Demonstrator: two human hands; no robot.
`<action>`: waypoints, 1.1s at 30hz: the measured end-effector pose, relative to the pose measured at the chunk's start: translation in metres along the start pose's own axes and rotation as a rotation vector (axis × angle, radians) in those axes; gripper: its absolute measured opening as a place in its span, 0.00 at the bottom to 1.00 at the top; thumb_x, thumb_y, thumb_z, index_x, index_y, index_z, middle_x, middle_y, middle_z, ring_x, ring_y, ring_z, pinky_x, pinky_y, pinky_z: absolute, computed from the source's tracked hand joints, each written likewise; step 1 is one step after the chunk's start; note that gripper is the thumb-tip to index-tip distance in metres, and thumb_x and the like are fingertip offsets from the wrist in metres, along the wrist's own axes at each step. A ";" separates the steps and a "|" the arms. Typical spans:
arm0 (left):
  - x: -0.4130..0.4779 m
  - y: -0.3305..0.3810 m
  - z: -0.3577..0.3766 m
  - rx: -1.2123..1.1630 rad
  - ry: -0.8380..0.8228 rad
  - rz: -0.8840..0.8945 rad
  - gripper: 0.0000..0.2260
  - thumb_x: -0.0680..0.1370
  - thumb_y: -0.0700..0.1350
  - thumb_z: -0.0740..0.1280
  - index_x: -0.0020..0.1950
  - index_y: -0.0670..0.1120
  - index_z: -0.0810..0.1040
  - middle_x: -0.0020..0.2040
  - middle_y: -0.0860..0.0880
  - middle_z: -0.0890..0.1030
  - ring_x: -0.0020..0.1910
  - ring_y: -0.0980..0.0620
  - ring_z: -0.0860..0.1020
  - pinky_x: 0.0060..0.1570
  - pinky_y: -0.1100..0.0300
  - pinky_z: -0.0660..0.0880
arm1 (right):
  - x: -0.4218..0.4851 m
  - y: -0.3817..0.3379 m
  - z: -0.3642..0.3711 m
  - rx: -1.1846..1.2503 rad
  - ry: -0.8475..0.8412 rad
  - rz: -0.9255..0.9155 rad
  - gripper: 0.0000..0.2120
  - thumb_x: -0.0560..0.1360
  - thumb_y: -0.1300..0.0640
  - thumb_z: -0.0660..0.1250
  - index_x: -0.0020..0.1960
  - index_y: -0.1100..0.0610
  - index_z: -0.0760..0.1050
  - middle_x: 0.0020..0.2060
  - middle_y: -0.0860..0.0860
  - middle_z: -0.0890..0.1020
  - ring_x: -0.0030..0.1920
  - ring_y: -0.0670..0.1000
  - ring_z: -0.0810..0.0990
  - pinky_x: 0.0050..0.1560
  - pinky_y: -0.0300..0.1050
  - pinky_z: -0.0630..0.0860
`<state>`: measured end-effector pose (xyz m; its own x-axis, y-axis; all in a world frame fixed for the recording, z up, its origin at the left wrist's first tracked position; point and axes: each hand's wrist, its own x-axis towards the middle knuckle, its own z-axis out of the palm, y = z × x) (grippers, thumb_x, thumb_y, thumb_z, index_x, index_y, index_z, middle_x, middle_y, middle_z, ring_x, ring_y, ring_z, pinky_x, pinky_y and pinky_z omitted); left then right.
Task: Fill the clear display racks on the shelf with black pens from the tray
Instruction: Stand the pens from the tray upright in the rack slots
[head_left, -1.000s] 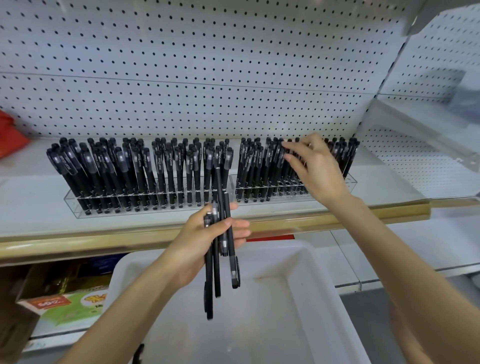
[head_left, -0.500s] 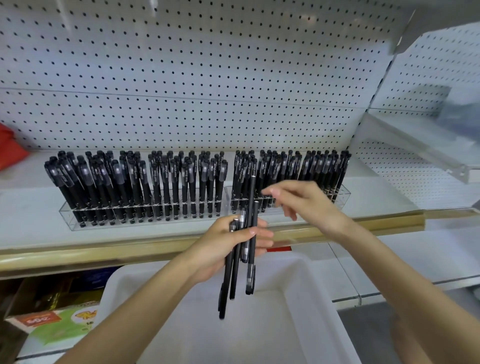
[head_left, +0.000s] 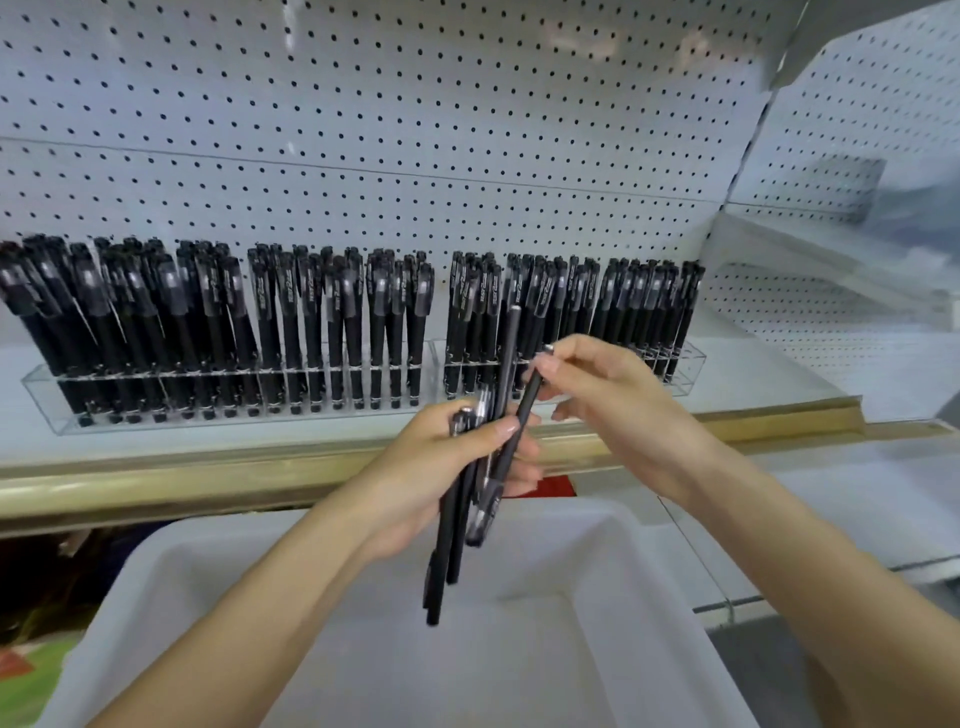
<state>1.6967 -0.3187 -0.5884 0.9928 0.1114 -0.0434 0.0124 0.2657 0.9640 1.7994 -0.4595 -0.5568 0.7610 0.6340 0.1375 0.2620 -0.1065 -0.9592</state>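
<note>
Over tray (head_left: 623, 571), left hand (head_left: 431, 467) grip closed round spare pens (head_left: 447, 545); right hand (head_left: 618, 400) pinches one pen (head_left: 524, 405) by its top. Risk: pulling it drags neighbours loose; right rack (head_left: 685, 374) looks nearly full.

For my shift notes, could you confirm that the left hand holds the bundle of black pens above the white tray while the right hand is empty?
Not quite: in the head view the right hand is not empty; it pinches the upper end of one pen slanting out of the bundle. The left hand does hold the bundle of black pens above the white tray.
</note>
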 end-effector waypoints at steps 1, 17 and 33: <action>-0.002 0.000 -0.001 -0.032 0.000 -0.002 0.09 0.79 0.39 0.63 0.56 0.38 0.80 0.39 0.45 0.83 0.37 0.48 0.83 0.47 0.52 0.81 | 0.000 0.000 0.000 0.027 -0.004 -0.010 0.07 0.78 0.56 0.64 0.47 0.61 0.75 0.43 0.52 0.81 0.42 0.46 0.78 0.39 0.36 0.74; -0.019 -0.001 -0.004 -0.013 0.083 0.048 0.09 0.78 0.40 0.64 0.54 0.40 0.79 0.44 0.40 0.85 0.42 0.45 0.84 0.41 0.54 0.82 | -0.010 0.006 0.025 0.189 -0.040 0.041 0.10 0.75 0.52 0.66 0.43 0.60 0.77 0.37 0.50 0.81 0.42 0.48 0.79 0.50 0.47 0.74; -0.002 0.009 -0.011 -0.020 0.132 0.004 0.12 0.82 0.36 0.57 0.60 0.42 0.77 0.51 0.43 0.84 0.52 0.48 0.83 0.53 0.53 0.79 | 0.003 -0.017 -0.047 0.137 0.017 0.251 0.09 0.78 0.67 0.63 0.52 0.64 0.81 0.38 0.53 0.77 0.32 0.44 0.75 0.31 0.33 0.72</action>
<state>1.6935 -0.3055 -0.5823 0.9685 0.2375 -0.0751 0.0048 0.2835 0.9590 1.8254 -0.4920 -0.5282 0.8022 0.5876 -0.1058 -0.0180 -0.1534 -0.9880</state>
